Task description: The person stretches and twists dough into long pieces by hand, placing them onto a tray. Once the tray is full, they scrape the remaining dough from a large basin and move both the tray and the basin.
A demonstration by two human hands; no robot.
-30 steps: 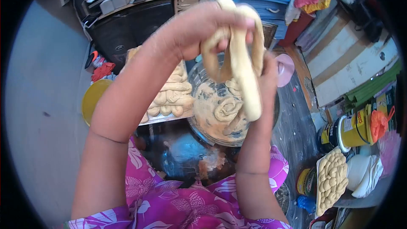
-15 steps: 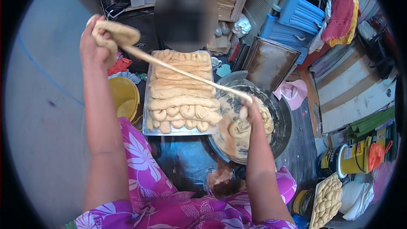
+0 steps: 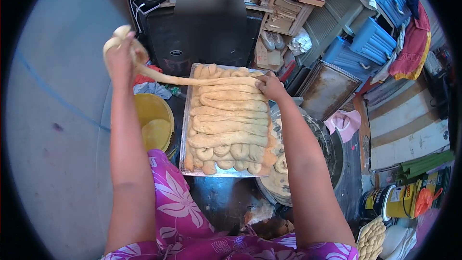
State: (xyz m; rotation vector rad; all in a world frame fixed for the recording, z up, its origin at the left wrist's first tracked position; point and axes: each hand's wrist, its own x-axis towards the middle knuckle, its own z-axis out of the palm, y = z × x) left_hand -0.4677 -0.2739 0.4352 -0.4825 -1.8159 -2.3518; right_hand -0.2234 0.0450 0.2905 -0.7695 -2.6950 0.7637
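My left hand (image 3: 121, 62) is raised at the left, its fingers wrapped round a bundled length of pale dough. From it a long dough rope (image 3: 178, 80) runs across to the far part of a metal tray (image 3: 184, 132). My right hand (image 3: 272, 87) pinches the rope's other end at the tray's right edge. Side-by-side dough strips (image 3: 228, 127) cover the tray, with looped and rounded pieces toward the near edge. Right of the tray, partly behind my right arm, a dark round basin (image 3: 338, 168) holds coiled dough (image 3: 280, 164).
A yellow bucket (image 3: 172, 127) stands left of the tray. Beyond the basin lean a worn metal sheet pan (image 3: 332, 89) and blue drawers (image 3: 373, 38). A pink cap-like item (image 3: 344, 124) lies near the basin. At lower right are paint tubs (image 3: 397, 200) and a board of small dough pieces (image 3: 372, 237).
My right hand has moved from over the basin up to the tray's far right edge with the rope's end. The rope now stretches low across the tray. The whole view has shifted.
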